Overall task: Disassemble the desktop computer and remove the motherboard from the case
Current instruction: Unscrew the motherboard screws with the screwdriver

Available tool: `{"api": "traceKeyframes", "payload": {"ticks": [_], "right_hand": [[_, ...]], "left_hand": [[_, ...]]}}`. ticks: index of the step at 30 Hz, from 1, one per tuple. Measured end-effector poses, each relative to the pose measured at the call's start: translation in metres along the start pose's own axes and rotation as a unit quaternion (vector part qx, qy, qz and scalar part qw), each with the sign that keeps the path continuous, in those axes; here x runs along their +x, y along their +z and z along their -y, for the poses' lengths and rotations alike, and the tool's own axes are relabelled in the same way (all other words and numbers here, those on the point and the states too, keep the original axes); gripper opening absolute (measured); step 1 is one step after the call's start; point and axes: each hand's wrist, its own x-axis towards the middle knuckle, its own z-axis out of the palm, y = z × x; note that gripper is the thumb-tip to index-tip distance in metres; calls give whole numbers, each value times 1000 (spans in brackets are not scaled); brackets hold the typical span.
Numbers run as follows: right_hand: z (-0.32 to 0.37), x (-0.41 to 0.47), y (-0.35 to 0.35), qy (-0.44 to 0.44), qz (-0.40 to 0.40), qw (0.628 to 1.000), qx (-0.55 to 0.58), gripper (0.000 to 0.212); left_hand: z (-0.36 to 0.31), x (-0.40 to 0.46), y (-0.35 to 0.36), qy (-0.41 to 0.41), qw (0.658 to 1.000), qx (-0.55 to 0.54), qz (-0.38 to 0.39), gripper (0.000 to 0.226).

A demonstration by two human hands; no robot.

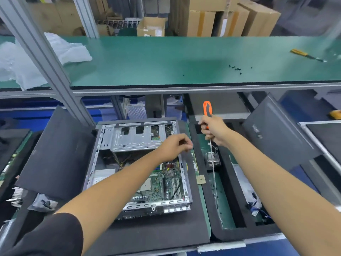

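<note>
At the far left a dark grey flat side panel [55, 154] leans tilted against the open silver-grey metal desktop case [140, 163], which lies on its side on a black foam mat [166, 228] on the worktop; inside the case, the green printed motherboard [158, 183] sits in the lower right part, still seated, with a perforated silver drive cage [136, 137] across the top end and loose coloured wires in the dark space below it. The left hand [175, 146] hovers over the case's upper right edge with fingers curled and tips drawn together; whether they pinch something small, such as a screw, cannot be told. Just right of the case, the right hand [214, 130] grips an orange-and-black-handled screwdriver with a long thin steel shaft [207, 108], held upright, its shaft pointing down over a neighbouring black foam tray [203, 200], clear of the case. On the green upper shelf [166, 58] a scatter of small dark screws [235, 68] lies well apart from a yellow-handled screwdriver [302, 53].

By the look of it, the step in hand is unscrewing the board's fixings; the tool is lifted off between screws. The next move likely calls for disposing of anything the left hand may hold, then lowering the tip squarely onto the next board screw, threading past the case rim without scraping components.
</note>
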Motion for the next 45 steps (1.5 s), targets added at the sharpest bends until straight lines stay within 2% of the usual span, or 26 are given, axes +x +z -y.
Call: {"api": "traceKeyframes", "payload": {"ticks": [5, 8, 11, 15, 18, 22, 29, 32, 35, 38, 45], "right_hand": [[-51, 1, -21, 51, 28, 997, -59, 19], [-73, 2, -31, 53, 23, 997, -58, 16], [-88, 5, -41, 50, 21, 994, -92, 13], [-102, 10, -51, 51, 36, 987, -147, 14], [-109, 13, -58, 79, 52, 985, -143, 12], [-120, 16, -64, 111, 84, 981, -132, 23], [-141, 22, -74, 151, 129, 968, -153, 33], [-151, 22, -81, 171, 115, 964, -167, 24], [-162, 23, -90, 167, 56, 961, -212, 20], [-179, 23, -97, 151, -2, 943, -297, 14], [-209, 14, -95, 169, -28, 930, -326, 18]], "left_hand": [[-11, 25, 35, -21, 998, -26, -53, 16], [-10, 32, 55, -38, 997, 1, -61, 32], [-8, 36, 70, -42, 996, 43, -63, 38], [-7, 39, 83, -39, 995, 89, -33, 41], [-5, 40, 89, -38, 992, 122, -16, 42], [-3, 43, 95, -16, 977, 211, 24, 44], [8, 51, 109, -35, 969, 230, 82, 48], [10, 53, 115, -38, 964, 236, 113, 47], [15, 53, 118, -26, 952, 272, 136, 44], [20, 52, 119, -8, 946, 299, 128, 37], [19, 54, 119, 5, 943, 317, 106, 20]]}}
